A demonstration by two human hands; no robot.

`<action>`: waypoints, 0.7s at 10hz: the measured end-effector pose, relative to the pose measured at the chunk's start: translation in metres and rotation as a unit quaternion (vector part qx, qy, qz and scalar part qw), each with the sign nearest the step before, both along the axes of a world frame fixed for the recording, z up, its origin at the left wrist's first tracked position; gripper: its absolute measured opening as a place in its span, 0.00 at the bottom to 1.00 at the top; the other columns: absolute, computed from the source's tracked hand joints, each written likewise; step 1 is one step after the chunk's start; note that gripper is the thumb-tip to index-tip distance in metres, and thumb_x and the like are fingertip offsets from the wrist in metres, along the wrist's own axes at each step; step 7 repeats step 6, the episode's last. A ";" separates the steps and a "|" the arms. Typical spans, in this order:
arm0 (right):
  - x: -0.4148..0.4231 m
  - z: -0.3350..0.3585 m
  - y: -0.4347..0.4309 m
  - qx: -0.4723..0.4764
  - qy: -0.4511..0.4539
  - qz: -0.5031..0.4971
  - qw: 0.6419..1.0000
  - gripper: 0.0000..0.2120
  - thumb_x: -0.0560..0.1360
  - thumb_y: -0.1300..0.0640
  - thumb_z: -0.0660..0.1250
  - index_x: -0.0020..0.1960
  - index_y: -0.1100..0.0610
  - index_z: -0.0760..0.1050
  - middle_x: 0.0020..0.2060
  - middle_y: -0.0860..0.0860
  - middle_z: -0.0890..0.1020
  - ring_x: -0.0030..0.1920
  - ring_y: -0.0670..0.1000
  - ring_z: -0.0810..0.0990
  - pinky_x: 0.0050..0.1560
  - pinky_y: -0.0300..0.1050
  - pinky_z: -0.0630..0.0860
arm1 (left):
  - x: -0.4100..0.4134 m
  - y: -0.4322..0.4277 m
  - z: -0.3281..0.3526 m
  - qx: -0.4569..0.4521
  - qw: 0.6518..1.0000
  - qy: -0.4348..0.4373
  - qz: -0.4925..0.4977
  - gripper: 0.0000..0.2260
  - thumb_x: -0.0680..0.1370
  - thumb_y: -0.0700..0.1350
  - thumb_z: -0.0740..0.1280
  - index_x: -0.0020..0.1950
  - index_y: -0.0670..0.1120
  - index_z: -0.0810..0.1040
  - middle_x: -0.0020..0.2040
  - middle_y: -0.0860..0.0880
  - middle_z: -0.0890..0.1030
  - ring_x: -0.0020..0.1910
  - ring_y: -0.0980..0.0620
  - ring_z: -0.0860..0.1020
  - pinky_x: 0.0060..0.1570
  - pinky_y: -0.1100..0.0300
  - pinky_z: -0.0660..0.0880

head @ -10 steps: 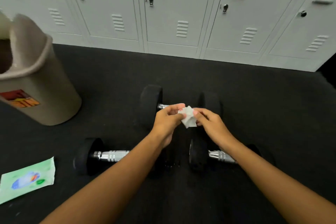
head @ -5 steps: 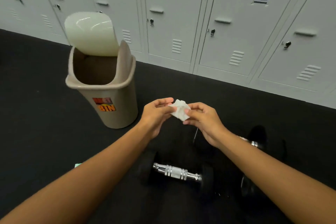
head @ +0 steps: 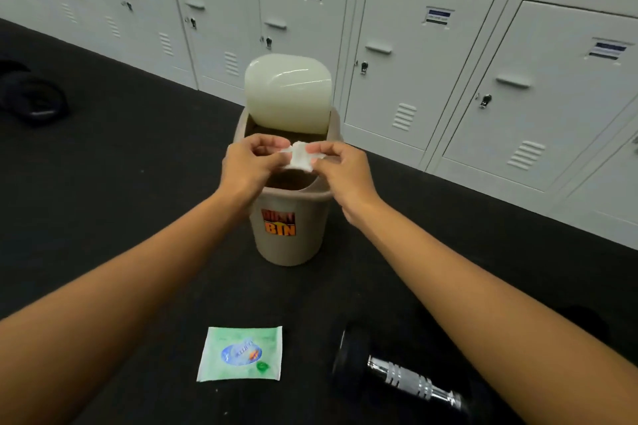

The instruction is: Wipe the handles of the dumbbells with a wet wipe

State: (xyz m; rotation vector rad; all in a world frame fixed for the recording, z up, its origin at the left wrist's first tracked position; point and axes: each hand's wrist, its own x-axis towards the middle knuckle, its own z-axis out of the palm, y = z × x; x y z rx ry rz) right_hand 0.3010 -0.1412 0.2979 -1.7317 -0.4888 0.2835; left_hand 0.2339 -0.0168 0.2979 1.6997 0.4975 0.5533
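Observation:
A crumpled white wet wipe (head: 299,156) is pinched between my left hand (head: 249,164) and my right hand (head: 340,171), right above the open mouth of a beige bin (head: 289,238) whose pale lid (head: 288,93) stands tipped up. One black dumbbell with a chrome handle (head: 407,379) lies on the floor at the lower right, partly hidden by my right forearm. A green wet-wipe packet (head: 241,354) lies flat on the floor in front of the bin.
Grey lockers (head: 407,55) line the back wall behind the bin. Black rubber flooring (head: 121,203) covers the ground. A dark weight plate or similar object (head: 32,98) lies at the far left.
My view has swung left, away from the dumbbells. Both hands have carried the wipe from above the dumbbells to over the bin's opening.

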 end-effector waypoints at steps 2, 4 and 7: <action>0.015 -0.017 0.048 -0.116 -0.019 0.011 0.993 0.16 0.78 0.65 0.59 0.65 0.58 0.71 0.64 0.55 0.72 0.63 0.54 0.70 0.59 0.41 0.67 | 0.023 0.028 -0.022 0.084 0.994 0.061 0.043 0.08 0.76 0.41 0.67 0.54 0.44 0.79 0.50 0.49 0.80 0.50 0.56 0.76 0.56 0.60 0.73; 0.025 -0.033 0.054 -0.165 -0.009 0.030 0.986 0.21 0.77 0.69 0.57 0.69 0.58 0.67 0.67 0.55 0.70 0.68 0.54 0.67 0.68 0.47 0.63 | 0.034 0.023 -0.038 0.140 0.983 0.113 0.027 0.14 0.79 0.39 0.60 0.64 0.41 0.73 0.63 0.45 0.76 0.62 0.51 0.72 0.54 0.66 0.64; 0.018 -0.039 0.047 -0.123 -0.032 0.042 0.991 0.21 0.77 0.69 0.56 0.68 0.58 0.66 0.68 0.55 0.70 0.69 0.52 0.66 0.68 0.47 0.63 | 0.030 0.020 -0.044 0.158 0.980 0.102 0.061 0.14 0.80 0.38 0.58 0.65 0.43 0.73 0.65 0.45 0.74 0.64 0.51 0.70 0.57 0.63 0.65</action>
